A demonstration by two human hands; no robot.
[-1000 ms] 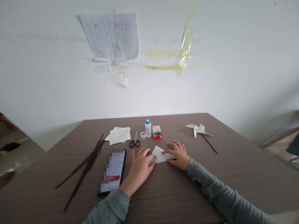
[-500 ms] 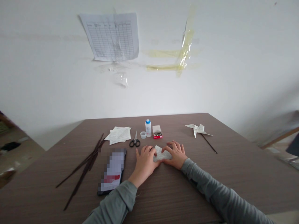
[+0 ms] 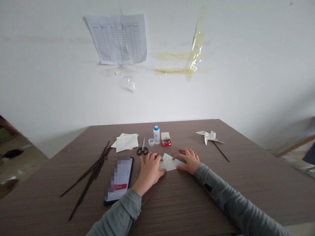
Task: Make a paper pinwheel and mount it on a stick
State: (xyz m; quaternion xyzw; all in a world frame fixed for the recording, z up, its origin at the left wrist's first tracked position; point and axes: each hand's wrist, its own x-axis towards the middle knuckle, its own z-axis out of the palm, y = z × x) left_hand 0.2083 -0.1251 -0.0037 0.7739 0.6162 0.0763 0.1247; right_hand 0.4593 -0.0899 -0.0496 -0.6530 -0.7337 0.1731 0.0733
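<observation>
A written-on sheet of paper (image 3: 169,163), folded to a triangle with its point away from me, lies on the table between my hands. My left hand (image 3: 150,168) curves over its left corner, thumb at the near edge and fingers at the sloping side. The right corner is between the thumb and forefinger of my right hand (image 3: 189,161), whose other fingers are curled above. Both corners are partly hidden. Just beyond are black-handled scissors (image 3: 142,148), a small clear cup (image 3: 151,142), a white bottle with a blue cap (image 3: 156,135) and a red box of small metal pieces (image 3: 166,141).
Left of my arm lies a phone (image 3: 119,180), with several thin dark sticks (image 3: 92,170) farther left. Loose paper sheets (image 3: 126,142) rest behind it. A paper pinwheel (image 3: 209,136) on a dark stick is at the right. The wall (image 3: 172,101) borders the table's far edge.
My hands have slid apart along the folded paper's near edge, left hand leftward and right hand rightward. More of the paper's middle shows now.
</observation>
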